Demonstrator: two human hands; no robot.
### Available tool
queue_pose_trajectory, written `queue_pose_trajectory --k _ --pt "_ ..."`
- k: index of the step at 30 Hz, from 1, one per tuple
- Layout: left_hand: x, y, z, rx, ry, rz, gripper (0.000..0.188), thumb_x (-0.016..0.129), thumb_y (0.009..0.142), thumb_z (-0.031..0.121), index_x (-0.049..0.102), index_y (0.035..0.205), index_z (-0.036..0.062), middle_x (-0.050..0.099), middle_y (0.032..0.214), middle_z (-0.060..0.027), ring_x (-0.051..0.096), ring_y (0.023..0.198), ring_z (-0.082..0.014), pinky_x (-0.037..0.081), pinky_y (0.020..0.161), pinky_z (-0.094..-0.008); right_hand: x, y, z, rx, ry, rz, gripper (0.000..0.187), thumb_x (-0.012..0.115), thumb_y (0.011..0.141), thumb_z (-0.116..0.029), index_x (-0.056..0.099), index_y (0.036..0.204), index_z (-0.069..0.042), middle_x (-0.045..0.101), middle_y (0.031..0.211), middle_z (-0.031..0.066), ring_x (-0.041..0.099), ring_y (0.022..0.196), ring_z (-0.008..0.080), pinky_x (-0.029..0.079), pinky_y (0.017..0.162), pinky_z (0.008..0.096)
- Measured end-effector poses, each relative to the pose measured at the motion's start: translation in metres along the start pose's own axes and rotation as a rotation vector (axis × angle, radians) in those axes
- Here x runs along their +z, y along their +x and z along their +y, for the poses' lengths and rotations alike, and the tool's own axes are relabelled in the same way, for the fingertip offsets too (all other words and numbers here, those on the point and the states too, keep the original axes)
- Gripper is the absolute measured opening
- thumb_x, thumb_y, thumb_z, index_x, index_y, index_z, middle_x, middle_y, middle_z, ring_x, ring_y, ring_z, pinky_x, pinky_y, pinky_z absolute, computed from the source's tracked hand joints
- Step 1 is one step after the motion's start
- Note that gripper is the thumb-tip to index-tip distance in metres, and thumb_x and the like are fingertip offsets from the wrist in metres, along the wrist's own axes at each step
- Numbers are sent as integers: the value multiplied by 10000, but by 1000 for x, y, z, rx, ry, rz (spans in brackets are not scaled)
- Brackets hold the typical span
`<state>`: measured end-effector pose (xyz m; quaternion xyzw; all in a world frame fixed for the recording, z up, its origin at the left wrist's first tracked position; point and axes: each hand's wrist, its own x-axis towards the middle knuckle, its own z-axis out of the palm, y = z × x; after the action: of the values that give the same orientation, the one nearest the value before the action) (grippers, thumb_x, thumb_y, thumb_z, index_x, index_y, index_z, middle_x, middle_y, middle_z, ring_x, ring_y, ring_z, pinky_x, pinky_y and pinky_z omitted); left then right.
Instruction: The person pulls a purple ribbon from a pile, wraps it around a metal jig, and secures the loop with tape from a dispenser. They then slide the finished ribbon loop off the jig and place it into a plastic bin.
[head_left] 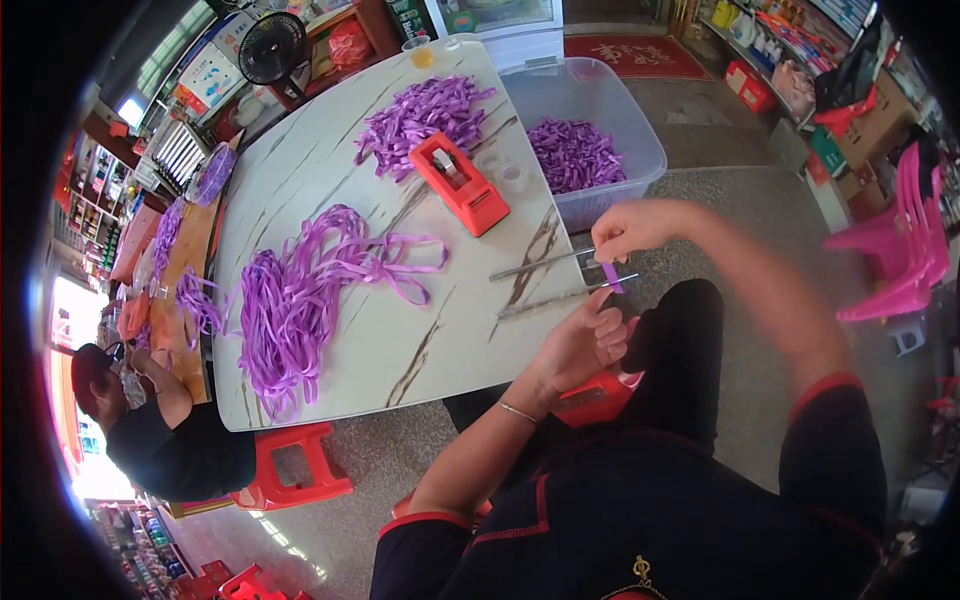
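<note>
Fingers of the right hand [628,228] pinched shut on the top of a short purple ribbon strip [611,277], which hangs just off the table's near right edge. Left hand [588,340] curled below it, fingertips at the strip's lower end; probably gripping it, blur makes that unclear. Two thin metal rods [545,281] stick out from the white marble-pattern table [340,180] toward the hands. On the table: a loose pile of purple ribbon [300,300], a red tape dispenser [460,183], a second ribbon heap [425,115]. Clear plastic bin [620,110] with more ribbon beside the table. Another person [160,420] sits at far left.
</note>
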<state>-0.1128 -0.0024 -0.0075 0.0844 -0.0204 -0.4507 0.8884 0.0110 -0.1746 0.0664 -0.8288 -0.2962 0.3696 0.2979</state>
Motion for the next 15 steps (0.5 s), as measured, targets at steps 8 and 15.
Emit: queue_pose_trajectory --k 8,15 --pt "-2 -2 0 -1 43 0 354 512 818 125 470 1168 161 304 663 28 322 622 -99 328 614 -238 10 -1 -5 96 -255 54 255 571 753 -334 640 781 -90 641 710 29 608 682 176 448 595 335" --pt "0 1 0 -3 9 20 363 514 814 116 480 1173 168 300 657 31 317 613 -96 329 612 -235 14 0 -7 158 -637 179 259 616 709 -390 667 789 -149 647 730 43 621 735 243 465 626 387"
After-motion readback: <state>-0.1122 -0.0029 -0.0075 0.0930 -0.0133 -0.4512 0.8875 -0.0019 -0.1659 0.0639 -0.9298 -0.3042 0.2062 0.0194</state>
